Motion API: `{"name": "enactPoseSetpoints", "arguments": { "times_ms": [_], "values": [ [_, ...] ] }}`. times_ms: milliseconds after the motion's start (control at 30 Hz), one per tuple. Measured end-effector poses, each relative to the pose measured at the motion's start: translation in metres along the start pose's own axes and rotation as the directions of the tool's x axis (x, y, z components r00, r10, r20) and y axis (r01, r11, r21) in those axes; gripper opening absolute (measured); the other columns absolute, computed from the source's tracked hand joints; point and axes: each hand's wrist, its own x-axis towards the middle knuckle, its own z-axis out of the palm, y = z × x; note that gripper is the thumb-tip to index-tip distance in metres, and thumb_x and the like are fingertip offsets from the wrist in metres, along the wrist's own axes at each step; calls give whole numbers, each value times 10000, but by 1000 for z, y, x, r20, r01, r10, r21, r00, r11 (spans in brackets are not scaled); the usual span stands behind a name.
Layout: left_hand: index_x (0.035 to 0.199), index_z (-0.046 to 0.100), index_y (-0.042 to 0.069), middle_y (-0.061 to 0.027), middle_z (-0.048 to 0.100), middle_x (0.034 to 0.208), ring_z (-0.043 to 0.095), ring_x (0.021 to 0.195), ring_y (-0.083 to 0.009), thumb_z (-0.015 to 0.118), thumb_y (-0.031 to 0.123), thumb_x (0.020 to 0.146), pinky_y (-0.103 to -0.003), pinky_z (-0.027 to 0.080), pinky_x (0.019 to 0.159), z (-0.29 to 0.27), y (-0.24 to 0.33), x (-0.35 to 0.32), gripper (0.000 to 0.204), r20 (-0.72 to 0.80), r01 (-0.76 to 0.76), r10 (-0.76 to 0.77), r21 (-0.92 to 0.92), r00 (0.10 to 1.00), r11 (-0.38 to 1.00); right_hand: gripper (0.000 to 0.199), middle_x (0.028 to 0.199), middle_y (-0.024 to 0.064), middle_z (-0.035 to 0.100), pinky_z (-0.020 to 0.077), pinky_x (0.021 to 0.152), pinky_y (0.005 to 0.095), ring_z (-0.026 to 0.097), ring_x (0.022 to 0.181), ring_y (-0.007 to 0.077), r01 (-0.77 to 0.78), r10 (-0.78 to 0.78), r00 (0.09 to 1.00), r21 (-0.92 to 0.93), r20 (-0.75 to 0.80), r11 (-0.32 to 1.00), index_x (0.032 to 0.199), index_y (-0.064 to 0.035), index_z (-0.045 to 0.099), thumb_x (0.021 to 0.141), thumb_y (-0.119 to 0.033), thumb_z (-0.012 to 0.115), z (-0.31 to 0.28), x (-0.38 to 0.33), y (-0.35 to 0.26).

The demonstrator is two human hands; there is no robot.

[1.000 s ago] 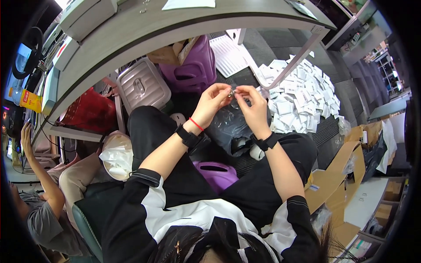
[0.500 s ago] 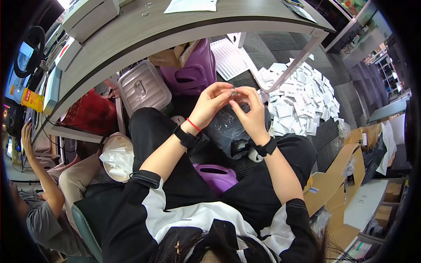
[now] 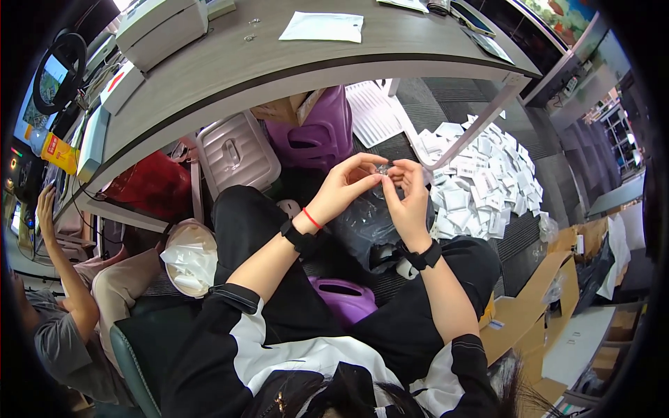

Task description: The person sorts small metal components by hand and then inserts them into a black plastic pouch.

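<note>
My left hand [image 3: 346, 184] and my right hand [image 3: 408, 195] meet in front of me, above my lap. Their fingertips pinch a small clear plastic piece [image 3: 382, 169] between them. A dark transparent bag [image 3: 367, 226] hangs just under the hands, between my knees. I wear a black band and a red string on the left wrist and a black band on the right wrist.
A grey desk [image 3: 279, 63] curves across the top with a white envelope [image 3: 322, 27] and a printer [image 3: 160, 29]. Under it stand a pink suitcase [image 3: 237, 157] and a purple one [image 3: 317, 132]. White packets [image 3: 481, 184] are heaped on the floor at right. Another person [image 3: 63, 306] sits at left.
My hands have stayed together on the small clear piece, shifting slightly lower and closer to me. The fingers have turned a little around it.
</note>
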Motion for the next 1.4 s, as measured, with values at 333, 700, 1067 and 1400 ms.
{"name": "enactPoseSetpoints", "arguments": {
  "times_ms": [333, 700, 1067, 1400],
  "values": [
    [1047, 504, 42, 44, 485, 845, 503, 822, -29, 634, 73, 880, -200, 438, 752, -3, -16, 3, 214, 27, -5, 3, 43, 1000, 999, 94, 825, 105, 600, 485, 643, 286, 622, 708, 200, 120, -113, 989, -77, 93, 990, 919, 12, 574, 834, 30, 538, -2, 11, -3],
    [1017, 599, -2, -14, 612, 894, 539, 775, -49, 533, 113, 951, -192, 455, 707, 6, -15, 1, 148, -158, -19, 36, 109, 987, 994, 125, 899, 79, 555, 477, 607, 264, 586, 694, 147, 173, -152, 973, -115, 171, 978, 956, 1, 579, 833, 3, 602, -11, 6, -9],
    [914, 573, 45, 24, 567, 769, 501, 668, -34, 575, 163, 934, -182, 410, 601, 7, -19, 2, 119, -143, 10, -2, 57, 990, 998, 167, 934, 128, 573, 495, 708, 364, 608, 828, 313, 186, -128, 963, -238, 238, 953, 980, -19, 560, 818, -45, 595, -13, 9, -11],
    [1070, 487, 50, 18, 545, 833, 525, 762, -51, 624, 119, 896, -203, 431, 685, 6, -20, 3, 232, -129, -11, 10, -6, 992, 1000, 230, 922, 95, 590, 467, 570, 294, 585, 636, 194, 142, -105, 977, -195, 187, 971, 1033, -14, 564, 808, 13, 603, -7, 7, -1]
  ]
}}
